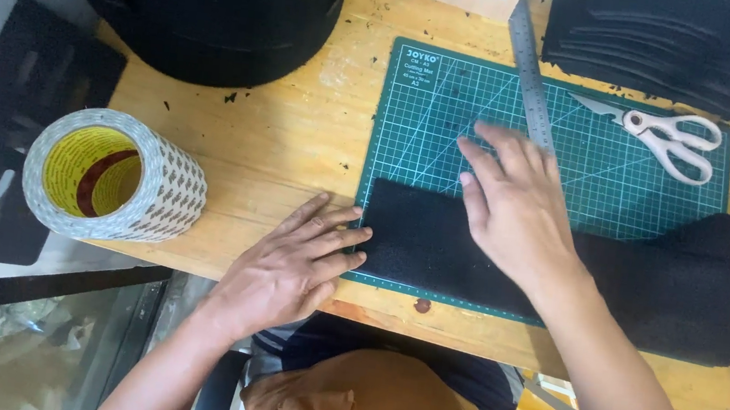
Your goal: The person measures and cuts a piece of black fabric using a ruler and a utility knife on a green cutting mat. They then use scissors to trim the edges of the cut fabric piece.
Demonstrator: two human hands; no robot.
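Note:
A long strip of black foam-like material [668, 281] lies across the lower part of a green cutting mat [432, 103] on a wooden table [300, 133]. My left hand [294, 266] lies flat on the table, fingertips touching the strip's left end. My right hand [512, 203] rests flat with fingers spread on the strip's upper edge, reaching onto the mat. Neither hand grips anything.
A steel ruler [531, 73] crosses the mat diagonally, white-handled scissors [666, 139] lie at its right. A big roll of double-sided tape [116, 177] stands at the left, beside a black slotted plate [16, 129]. Black material stacks [677, 39] and a large black roll [214, 5] sit at the back.

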